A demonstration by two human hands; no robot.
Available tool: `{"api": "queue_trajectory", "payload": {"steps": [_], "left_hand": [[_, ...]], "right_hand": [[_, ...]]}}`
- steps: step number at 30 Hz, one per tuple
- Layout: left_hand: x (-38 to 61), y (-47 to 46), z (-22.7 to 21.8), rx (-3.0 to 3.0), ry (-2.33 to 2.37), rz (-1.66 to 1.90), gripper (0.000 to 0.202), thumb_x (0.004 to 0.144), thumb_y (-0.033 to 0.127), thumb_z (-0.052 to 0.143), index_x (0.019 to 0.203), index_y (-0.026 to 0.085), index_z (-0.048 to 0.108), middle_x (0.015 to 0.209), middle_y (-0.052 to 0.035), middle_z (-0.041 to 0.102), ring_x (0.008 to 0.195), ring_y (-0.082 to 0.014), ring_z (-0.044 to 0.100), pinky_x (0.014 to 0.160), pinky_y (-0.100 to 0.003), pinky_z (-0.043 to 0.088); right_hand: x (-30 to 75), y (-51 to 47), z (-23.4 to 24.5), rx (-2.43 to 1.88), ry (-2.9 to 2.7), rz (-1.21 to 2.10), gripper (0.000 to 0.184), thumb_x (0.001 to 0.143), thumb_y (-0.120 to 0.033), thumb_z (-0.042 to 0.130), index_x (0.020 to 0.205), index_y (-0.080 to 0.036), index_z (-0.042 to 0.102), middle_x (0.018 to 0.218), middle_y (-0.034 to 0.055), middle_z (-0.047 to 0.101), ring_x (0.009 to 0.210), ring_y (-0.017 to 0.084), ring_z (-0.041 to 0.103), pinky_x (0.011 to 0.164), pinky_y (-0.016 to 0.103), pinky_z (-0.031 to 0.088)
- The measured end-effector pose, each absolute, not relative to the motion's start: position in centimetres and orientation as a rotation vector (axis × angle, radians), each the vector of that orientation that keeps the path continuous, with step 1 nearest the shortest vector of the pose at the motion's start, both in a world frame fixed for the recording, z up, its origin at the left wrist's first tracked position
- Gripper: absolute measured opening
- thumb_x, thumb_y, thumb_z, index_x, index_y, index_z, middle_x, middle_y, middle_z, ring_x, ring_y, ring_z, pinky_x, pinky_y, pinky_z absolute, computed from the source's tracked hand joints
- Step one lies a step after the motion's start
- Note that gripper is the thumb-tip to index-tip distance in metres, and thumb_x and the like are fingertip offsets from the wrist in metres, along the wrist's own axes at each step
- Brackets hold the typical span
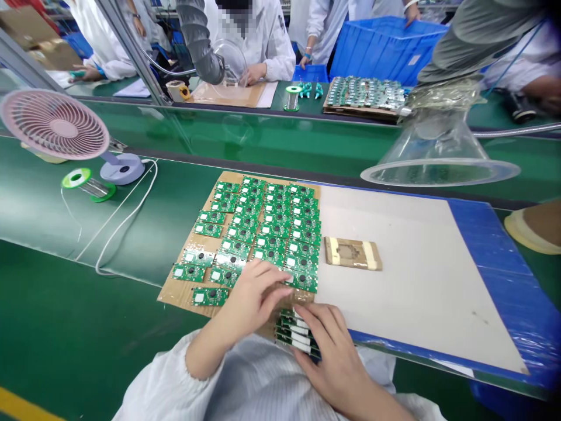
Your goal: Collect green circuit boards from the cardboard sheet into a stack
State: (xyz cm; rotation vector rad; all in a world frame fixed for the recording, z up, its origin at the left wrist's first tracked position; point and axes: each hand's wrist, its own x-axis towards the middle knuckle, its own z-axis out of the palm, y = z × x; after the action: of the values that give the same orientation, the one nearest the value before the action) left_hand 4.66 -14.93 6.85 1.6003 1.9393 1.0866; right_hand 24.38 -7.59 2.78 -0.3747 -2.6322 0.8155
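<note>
Working green boards (267, 228) and a stack (294, 334) at near edge of cardboard sheet (170, 295).
On sheet's near right corner, left hand (256, 298) palm down, fingers loosely spread, gripping nothing; right hand (335, 359) draped over stack just off that corner, thumb hidden, clamp unclear. Next move probably calls for separating 1 board cleanly.

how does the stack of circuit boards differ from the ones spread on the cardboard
The spread circuit boards lie flat in overlapping rows, faces up, on the cardboard sheet; the stack of circuit boards is piled, showing mostly edges. The left hand rests on the nearest spread boards; the right hand holds the stack. Both are small green boards.
</note>
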Motion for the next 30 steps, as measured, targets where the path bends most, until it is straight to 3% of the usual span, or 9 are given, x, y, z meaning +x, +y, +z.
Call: {"api": "queue_trajectory", "payload": {"steps": [7,12,15,19,24,30], "left_hand": [[5.9,-12.6,6.0,1.724,2.221,0.734,0.016,0.085,0.015,0.063,0.100,0.019,0.061,0.102,-0.0054,0.058,0.096,-0.0243,0.047,0.080,-0.040,0.037],[6.2,-13.1,6.7,1.688,2.091,0.768,0.017,0.083,0.003,0.056,0.085,0.019,0.057,0.103,-0.0021,0.059,0.101,-0.0221,0.047,0.084,-0.038,0.034],[6.3,-12.9,7.0,1.680,2.070,0.734,0.016,0.086,0.009,0.057,0.097,0.020,0.056,0.100,-0.0025,0.061,0.097,-0.0224,0.047,0.081,-0.038,0.034],[6.6,-12.3,6.9,1.675,2.194,0.660,0.014,0.090,0.019,0.056,0.104,0.021,0.058,0.102,-0.0049,0.060,0.097,-0.0246,0.046,0.080,-0.041,0.033],[6.6,-11.9,6.6,1.662,2.235,0.654,0.015,0.086,0.015,0.061,0.100,0.021,0.057,0.105,-0.0043,0.058,0.100,-0.0246,0.046,0.081,-0.040,0.032],[6.5,-11.7,6.6,1.600,2.179,0.722,0.016,0.082,0.011,0.064,0.091,0.019,0.054,0.102,-0.0037,0.057,0.097,-0.0238,0.046,0.081,-0.039,0.032]], "right_hand": [[24.4,-7.2,3.3,-0.337,-2.614,0.787,0.046,0.081,-0.014,0.056,0.125,-0.009,0.044,0.116,0.0150,0.045,0.106,0.029,0.041,0.089,0.047,0.047],[24.2,-7.1,3.5,-0.371,-2.602,0.744,0.047,0.078,-0.016,0.059,0.124,-0.012,0.046,0.135,0.0193,0.029,0.129,0.040,0.023,0.096,0.064,0.039],[24.1,-7.1,3.4,-0.375,-2.588,0.772,0.050,0.078,-0.016,0.059,0.125,-0.013,0.045,0.141,0.0201,0.023,0.135,0.043,0.014,0.098,0.070,0.035],[24.0,-7.2,3.2,-0.382,-2.576,0.796,0.050,0.078,-0.015,0.059,0.125,-0.014,0.045,0.140,0.0198,0.025,0.136,0.041,0.015,0.099,0.071,0.035],[24.2,-7.1,3.3,-0.385,-2.554,0.794,0.050,0.079,-0.018,0.059,0.126,-0.015,0.045,0.141,0.0192,0.024,0.136,0.040,0.018,0.098,0.070,0.037],[24.4,-6.9,2.6,-0.446,-2.542,0.802,0.060,0.085,-0.025,0.059,0.138,-0.013,0.034,0.141,0.0194,0.026,0.137,0.038,0.019,0.103,0.065,0.037]]}}
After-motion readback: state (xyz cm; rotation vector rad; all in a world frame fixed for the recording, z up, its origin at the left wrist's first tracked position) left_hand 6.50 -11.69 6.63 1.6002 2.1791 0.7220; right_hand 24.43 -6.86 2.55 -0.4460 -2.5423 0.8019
